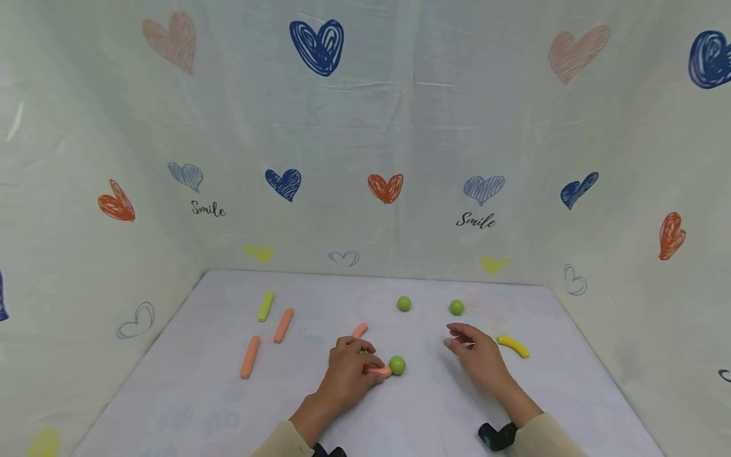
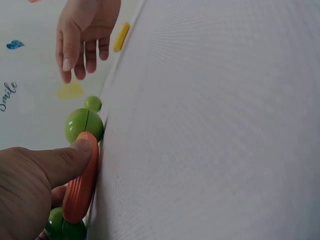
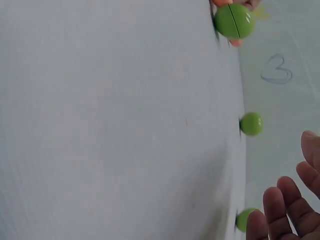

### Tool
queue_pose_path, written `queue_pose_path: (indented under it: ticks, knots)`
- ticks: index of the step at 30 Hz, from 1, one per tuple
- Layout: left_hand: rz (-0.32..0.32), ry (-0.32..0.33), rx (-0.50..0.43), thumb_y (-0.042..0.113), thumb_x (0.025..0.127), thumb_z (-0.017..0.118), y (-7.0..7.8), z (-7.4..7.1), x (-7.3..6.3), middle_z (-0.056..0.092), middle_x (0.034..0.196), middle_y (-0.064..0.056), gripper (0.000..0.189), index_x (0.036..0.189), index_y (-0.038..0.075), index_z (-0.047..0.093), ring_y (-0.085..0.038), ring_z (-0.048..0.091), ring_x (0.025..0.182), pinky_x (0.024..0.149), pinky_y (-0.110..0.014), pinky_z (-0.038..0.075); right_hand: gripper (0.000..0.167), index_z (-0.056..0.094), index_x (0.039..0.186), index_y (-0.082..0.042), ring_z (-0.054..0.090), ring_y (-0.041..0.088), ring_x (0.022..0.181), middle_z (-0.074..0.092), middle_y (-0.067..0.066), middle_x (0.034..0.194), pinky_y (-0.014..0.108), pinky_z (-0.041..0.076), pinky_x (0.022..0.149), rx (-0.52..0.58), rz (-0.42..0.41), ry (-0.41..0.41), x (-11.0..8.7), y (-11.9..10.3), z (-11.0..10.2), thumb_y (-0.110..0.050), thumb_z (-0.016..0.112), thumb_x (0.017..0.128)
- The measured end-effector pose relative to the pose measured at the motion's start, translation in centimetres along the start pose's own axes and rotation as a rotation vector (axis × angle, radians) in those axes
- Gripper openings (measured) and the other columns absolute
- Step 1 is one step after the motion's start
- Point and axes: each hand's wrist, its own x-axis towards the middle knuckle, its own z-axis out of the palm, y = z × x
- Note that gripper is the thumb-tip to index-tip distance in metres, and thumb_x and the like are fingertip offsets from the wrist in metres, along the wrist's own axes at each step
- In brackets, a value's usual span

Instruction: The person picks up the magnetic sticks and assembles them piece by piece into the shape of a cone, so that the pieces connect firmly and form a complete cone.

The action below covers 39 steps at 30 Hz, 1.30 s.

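1. The left hand [image 1: 349, 371] pinches an orange stick [image 2: 80, 187] with its thumb laid along one end; the stick lies low over the near middle of the white table [image 1: 434, 419].
2. The left wrist view shows what the head view mostly hides: this stick is glossy and rounded at its ends, with fine lengthwise grooves on the near half.
3. A shiny green ball [image 1: 396, 365] sits at the stick's right end, apparently touching it; both wrist views reveal a thin dark seam round the ball, too fine to make out from the head.
4. A second green ball [image 2: 65, 227] shows by the stick's other end in the left wrist view, while from the head only a sliver peeps between the fingers; whether a finger also holds it, I cannot tell.
5. Just beyond the left hand, another orange stick [image 1: 360, 330] pokes out, partly covered.
6. The right hand [image 1: 481, 360] is raised to the right, holding nothing, fingers loosely bent.
7. A curved yellow piece [image 1: 514, 346] lies just right of it.
8. Farther back rest a middle green ball [image 1: 403, 303] and a right-hand green ball [image 1: 456, 307].
9. Well to the left lie two orange sticks [image 1: 250, 357] and a yellow-green stick [image 1: 265, 306].
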Motion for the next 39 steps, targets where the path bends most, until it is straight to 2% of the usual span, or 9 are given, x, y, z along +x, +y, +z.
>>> queue_pose_path:
  ticks: [4,9,13,17,20,24,33,39]
  knots:
    - [0.013,-0.001,0.002,0.029,0.085,0.090,-0.1,0.1,0.0,0.068,0.114,0.003,0.012,0.093,0.022,0.085,-0.026,0.049,0.121,0.099,-0.055,0.042,0.040,0.067,0.137,-0.006,0.064,0.027,0.113,0.071,0.013,0.125,0.023,0.053,0.087,-0.083,0.008,0.089,0.3,1.4,-2.8,-0.026,0.072,0.102]
    - [0.016,-0.005,0.003,0.028,0.083,0.091,-0.3,0.2,0.1,0.068,0.114,0.004,0.012,0.093,0.023,0.085,-0.027,0.050,0.123,0.099,-0.055,0.042,0.046,0.062,0.142,-0.003,0.060,0.037,0.124,0.066,0.023,0.136,0.044,0.054,0.097,-0.123,0.065,0.160,0.6,3.3,-5.8,-0.032,0.065,0.106]
    - [0.013,-0.004,0.004,0.028,0.084,0.091,-0.3,0.2,0.1,0.068,0.114,0.005,0.012,0.093,0.024,0.085,-0.028,0.050,0.124,0.099,-0.055,0.041,0.053,0.054,0.150,-0.003,0.051,0.044,0.134,0.056,0.029,0.147,0.061,0.046,0.106,-0.141,0.128,0.149,0.7,4.8,-7.5,-0.036,0.059,0.109]
    - [0.016,-0.001,0.005,0.029,0.084,0.091,-0.4,0.3,0.1,0.067,0.115,0.005,0.012,0.093,0.025,0.084,-0.027,0.050,0.124,0.099,-0.055,0.041,0.058,0.049,0.154,-0.001,0.045,0.048,0.138,0.049,0.032,0.152,0.066,0.040,0.110,-0.155,0.173,0.105,0.7,6.1,-8.3,-0.036,0.057,0.109]
    - [0.019,-0.001,0.004,0.029,0.084,0.091,-0.5,0.4,0.1,0.067,0.115,0.005,0.012,0.093,0.025,0.084,-0.027,0.050,0.123,0.099,-0.055,0.042,0.060,0.047,0.155,0.000,0.046,0.048,0.137,0.047,0.033,0.153,0.065,0.041,0.109,-0.167,0.199,0.078,0.7,6.8,-8.4,-0.036,0.058,0.108]
    - [0.019,-0.003,0.004,0.029,0.084,0.090,-0.5,0.4,0.1,0.067,0.115,0.005,0.012,0.094,0.025,0.084,-0.027,0.050,0.123,0.100,-0.054,0.042,0.059,0.049,0.153,0.000,0.053,0.047,0.129,0.050,0.033,0.151,0.060,0.046,0.102,-0.180,0.206,0.071,0.5,7.1,-8.3,-0.034,0.062,0.106]
    - [0.003,-0.010,-0.001,0.031,0.086,0.089,-0.6,0.4,0.1,0.067,0.116,0.005,0.012,0.094,0.025,0.084,-0.027,0.049,0.126,0.103,-0.055,0.040,0.058,0.053,0.148,0.003,0.064,0.041,0.118,0.056,0.033,0.144,0.030,0.051,0.078,-0.150,0.201,0.048,0.3,6.6,-7.3,-0.026,0.069,0.101]
    - [0.001,-0.013,0.002,0.032,0.086,0.089,-0.7,0.4,0.1,0.067,0.116,0.006,0.012,0.094,0.026,0.084,-0.028,0.049,0.126,0.103,-0.055,0.041,0.060,0.051,0.150,0.004,0.064,0.040,0.120,0.057,0.032,0.143,0.031,0.055,0.080,-0.128,0.187,-0.037,0.5,6.0,-7.2,-0.022,0.071,0.099]
